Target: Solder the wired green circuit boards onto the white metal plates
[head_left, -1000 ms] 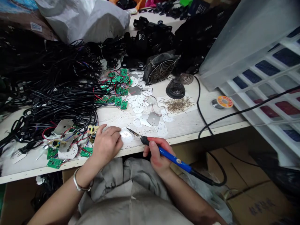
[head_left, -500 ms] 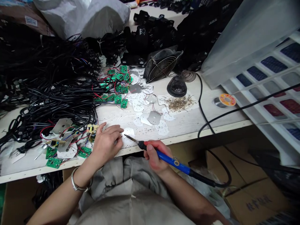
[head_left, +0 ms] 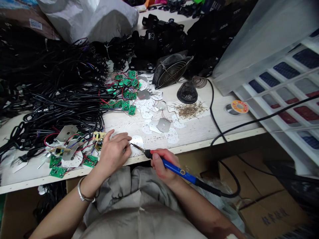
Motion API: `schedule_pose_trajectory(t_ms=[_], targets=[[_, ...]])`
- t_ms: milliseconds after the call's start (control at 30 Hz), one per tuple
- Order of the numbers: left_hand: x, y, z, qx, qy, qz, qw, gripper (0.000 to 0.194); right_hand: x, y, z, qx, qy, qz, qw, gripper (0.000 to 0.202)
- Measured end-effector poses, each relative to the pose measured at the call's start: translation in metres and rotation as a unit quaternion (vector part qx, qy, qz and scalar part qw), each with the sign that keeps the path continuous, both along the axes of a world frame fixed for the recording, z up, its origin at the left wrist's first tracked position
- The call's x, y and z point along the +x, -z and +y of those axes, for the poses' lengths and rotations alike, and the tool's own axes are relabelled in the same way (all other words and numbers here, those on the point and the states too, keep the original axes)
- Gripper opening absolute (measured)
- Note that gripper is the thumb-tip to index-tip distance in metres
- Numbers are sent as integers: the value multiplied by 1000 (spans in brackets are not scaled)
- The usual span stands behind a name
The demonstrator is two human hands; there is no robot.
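My right hand (head_left: 164, 166) is closed around a blue soldering iron (head_left: 178, 171), whose metal tip points left over a white plate (head_left: 137, 141) near the bench's front edge. At the left side of that plate is my left hand (head_left: 116, 149), with its index finger and thumb curled toward each other close to the iron's tip. Whatever those fingers pinch is too small or hidden to name. More white plates (head_left: 171, 135) and a grey hexagonal plate (head_left: 163, 125) lie further right.
Black cables (head_left: 62, 106) and green circuit boards (head_left: 125, 105) cover the left. Behind are a fan (head_left: 171, 73) and an iron stand (head_left: 187, 93). A solder spool (head_left: 239, 107) and parts bins (head_left: 286, 69) stand right; the iron's black cord loops there.
My right hand and the soldering iron have shifted slightly left, bringing the tip closer to my left fingertips. My left hand has stayed nearly in place.
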State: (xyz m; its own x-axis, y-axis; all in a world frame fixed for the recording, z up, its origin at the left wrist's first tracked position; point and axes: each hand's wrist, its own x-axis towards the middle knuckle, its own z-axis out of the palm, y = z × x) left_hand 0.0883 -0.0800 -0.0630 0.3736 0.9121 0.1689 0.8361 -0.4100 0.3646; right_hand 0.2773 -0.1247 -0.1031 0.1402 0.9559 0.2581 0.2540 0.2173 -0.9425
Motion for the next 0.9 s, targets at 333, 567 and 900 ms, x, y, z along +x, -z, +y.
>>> schedule_pose_trajectory(t_ms=[333, 567, 900], targets=[[1, 0, 0, 3, 9, 6, 1000, 16, 1, 16, -3, -41, 19, 44, 998, 25], [-2, 1, -1, -4, 10, 1, 1000, 15, -3, 15, -3, -11, 28, 49, 998, 22], [-6, 2, 4, -90, -25, -45, 995, 15, -8, 0, 23, 212, -57, -192, 956, 17]])
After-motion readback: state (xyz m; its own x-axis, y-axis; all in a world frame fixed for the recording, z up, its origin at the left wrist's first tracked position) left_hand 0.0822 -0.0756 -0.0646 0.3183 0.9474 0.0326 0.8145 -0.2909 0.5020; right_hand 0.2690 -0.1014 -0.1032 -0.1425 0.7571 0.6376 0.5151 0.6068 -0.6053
